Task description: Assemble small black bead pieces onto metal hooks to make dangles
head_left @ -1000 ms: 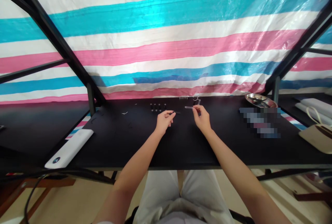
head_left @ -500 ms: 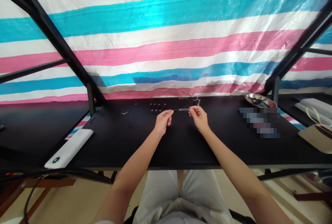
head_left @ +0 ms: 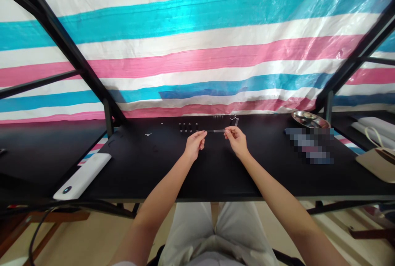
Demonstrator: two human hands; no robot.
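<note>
Over the black table [head_left: 212, 167], my left hand [head_left: 194, 143] and my right hand [head_left: 237, 140] face each other in a pinch. Between their fingertips stretches a slim, clear tube-like piece [head_left: 219, 131], held roughly level. Its right part looks translucent; towards my left fingers it turns dark and thin, and I cannot make out its exact kind. Just beyond my left hand stand several small dark cylinders [head_left: 185, 127] in a row. Past my right hand lies another small clear piece [head_left: 236, 121], close to a thin wire-like item [head_left: 233, 116].
Several tiny metallic pieces [head_left: 218, 116] line the table's back edge. To the right are a shiny metal dish [head_left: 310, 119], a blurred-out patch and a beige pouch [head_left: 378, 163]. A white oblong device [head_left: 83, 175] lies left, with small white scraps [head_left: 148, 134] beyond it. A striped sheet [head_left: 197, 52] hangs behind.
Almost nothing differs. Both hands keep their pinch on the clear tube-like piece in practically the same place.
</note>
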